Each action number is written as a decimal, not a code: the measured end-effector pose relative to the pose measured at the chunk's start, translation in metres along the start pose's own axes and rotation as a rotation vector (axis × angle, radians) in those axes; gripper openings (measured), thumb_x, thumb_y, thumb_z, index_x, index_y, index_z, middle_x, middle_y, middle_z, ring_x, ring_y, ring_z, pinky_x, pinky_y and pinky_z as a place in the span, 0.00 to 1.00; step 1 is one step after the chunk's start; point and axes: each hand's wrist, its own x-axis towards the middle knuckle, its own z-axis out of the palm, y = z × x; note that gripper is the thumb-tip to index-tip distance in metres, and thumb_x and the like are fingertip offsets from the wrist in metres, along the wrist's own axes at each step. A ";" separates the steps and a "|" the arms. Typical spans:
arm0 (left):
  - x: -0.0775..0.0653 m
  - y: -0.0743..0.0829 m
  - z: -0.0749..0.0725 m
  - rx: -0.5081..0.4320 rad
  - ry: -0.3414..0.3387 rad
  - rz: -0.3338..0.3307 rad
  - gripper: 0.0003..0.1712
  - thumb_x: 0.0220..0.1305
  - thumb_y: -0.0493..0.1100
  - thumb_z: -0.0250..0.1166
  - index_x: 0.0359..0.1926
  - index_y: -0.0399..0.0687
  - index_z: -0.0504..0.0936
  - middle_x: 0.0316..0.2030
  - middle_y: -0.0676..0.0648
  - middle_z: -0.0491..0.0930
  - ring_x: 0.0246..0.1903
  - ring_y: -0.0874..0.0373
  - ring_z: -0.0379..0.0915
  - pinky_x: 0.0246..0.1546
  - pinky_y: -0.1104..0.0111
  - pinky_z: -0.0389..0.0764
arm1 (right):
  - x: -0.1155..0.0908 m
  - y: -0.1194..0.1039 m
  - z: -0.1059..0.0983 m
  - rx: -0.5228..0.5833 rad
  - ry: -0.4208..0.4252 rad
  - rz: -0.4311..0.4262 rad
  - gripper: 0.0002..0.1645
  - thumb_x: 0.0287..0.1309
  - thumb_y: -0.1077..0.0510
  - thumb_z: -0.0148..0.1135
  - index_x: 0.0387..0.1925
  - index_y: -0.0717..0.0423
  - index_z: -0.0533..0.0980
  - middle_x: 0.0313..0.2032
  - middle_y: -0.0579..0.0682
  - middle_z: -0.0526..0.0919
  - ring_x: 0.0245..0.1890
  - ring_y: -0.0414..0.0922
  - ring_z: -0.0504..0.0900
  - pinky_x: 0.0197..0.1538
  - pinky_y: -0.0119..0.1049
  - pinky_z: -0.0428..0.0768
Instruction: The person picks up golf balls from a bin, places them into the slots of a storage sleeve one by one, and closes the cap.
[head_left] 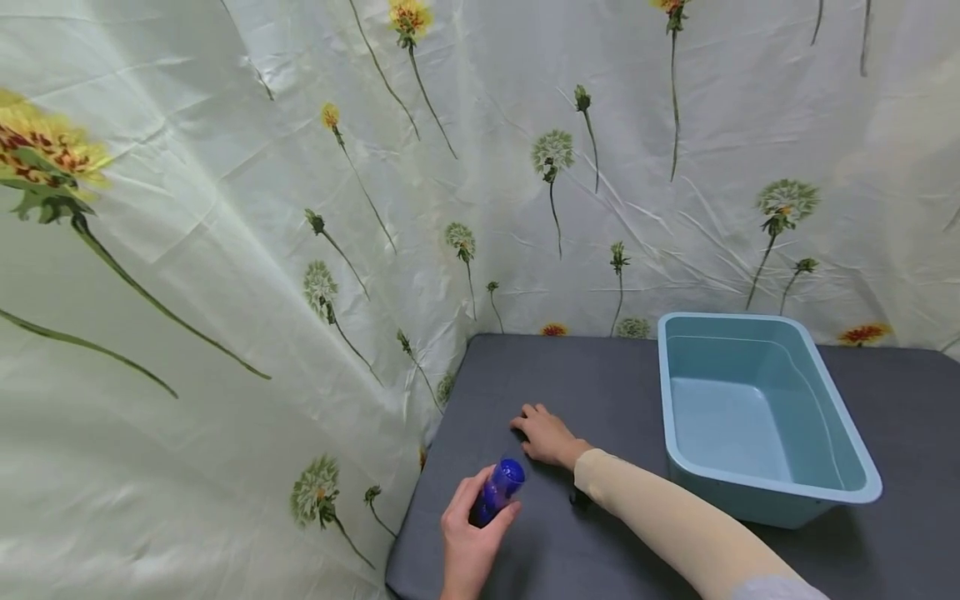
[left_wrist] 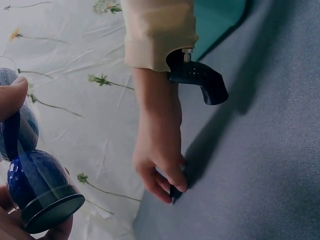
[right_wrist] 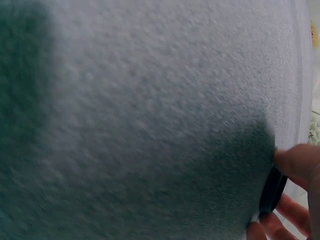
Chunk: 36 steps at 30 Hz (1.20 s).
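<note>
My left hand (head_left: 467, 533) grips a clear tube of blue balls (head_left: 497, 493) above the near left part of the table. Up close in the left wrist view, the tube has a dark round end cap (left_wrist: 54, 209), and a dimpled blue ball (left_wrist: 37, 175) shows through its wall. Farther forward, my right hand (head_left: 549, 437) reaches down to the tabletop. Between its thumb and fingers it pinches a small, slim black object (right_wrist: 273, 190). Fingers cover much of that object, so its kind cannot be made out.
A light blue plastic tub (head_left: 776, 492) stands on the grey table (head_left: 570, 375), to the right of both hands. Flower-printed curtains (head_left: 510, 208) hang behind the table and along its left side. A black wrist mount (left_wrist: 202, 80) juts from the right sleeve.
</note>
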 end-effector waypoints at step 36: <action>0.010 0.013 0.049 -0.059 -0.044 0.001 0.29 0.52 0.58 0.78 0.56 0.70 0.81 0.42 0.60 0.80 0.40 0.60 0.78 0.40 0.62 0.79 | -0.121 -0.026 -0.124 0.368 0.360 -0.016 0.32 0.51 0.64 0.76 0.58 0.45 0.78 0.49 0.45 0.80 0.42 0.40 0.80 0.42 0.36 0.82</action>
